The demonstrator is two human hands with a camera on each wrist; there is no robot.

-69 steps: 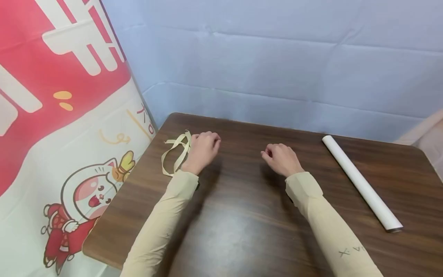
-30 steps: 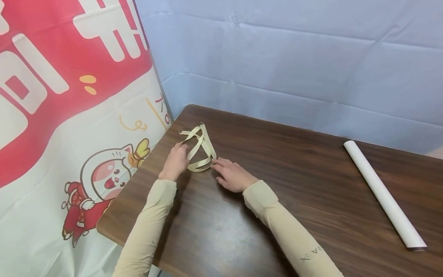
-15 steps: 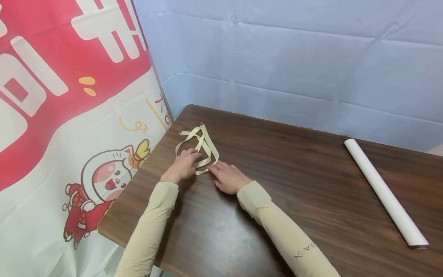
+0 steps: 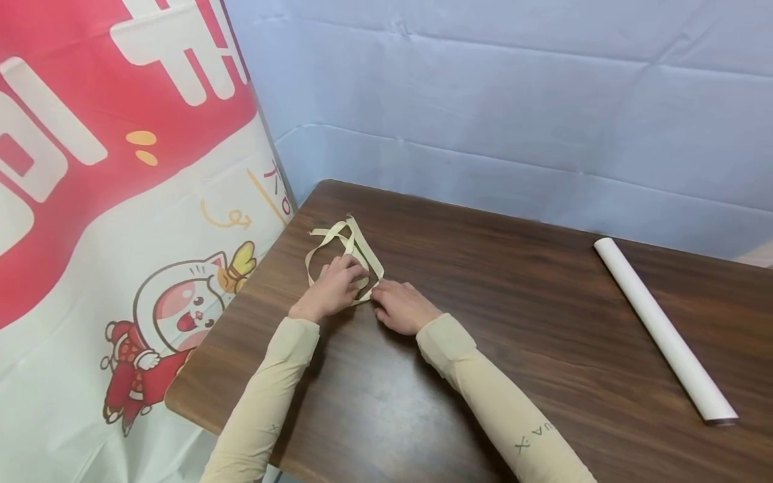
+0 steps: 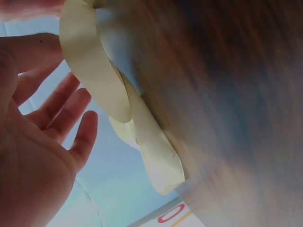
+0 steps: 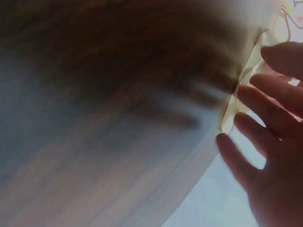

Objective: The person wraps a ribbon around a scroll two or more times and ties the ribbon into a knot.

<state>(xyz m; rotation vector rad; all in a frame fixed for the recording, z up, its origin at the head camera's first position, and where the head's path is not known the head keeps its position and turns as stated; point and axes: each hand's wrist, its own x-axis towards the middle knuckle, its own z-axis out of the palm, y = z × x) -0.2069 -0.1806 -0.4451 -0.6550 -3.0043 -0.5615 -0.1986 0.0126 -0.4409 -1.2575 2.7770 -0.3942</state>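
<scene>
A pale blue sheet (image 4: 483, 100) spanned the top of the frame, above a brown wood-grain counter (image 4: 483, 268). A red and white printed banner (image 4: 121, 228) filled the left side. Two cream sleeves (image 4: 501, 396) rose from the bottom edge, and a white roll (image 4: 664, 332) lay slanting at the right. At centre-left, the hands stood just beside each other: the left hand (image 4: 332, 288) reached over a cream ribbon (image 4: 366, 246), any pinch impossible to tell; the right hand (image 4: 404, 307), fingers loosely extended, met the ribbon's lower right corner.
</scene>
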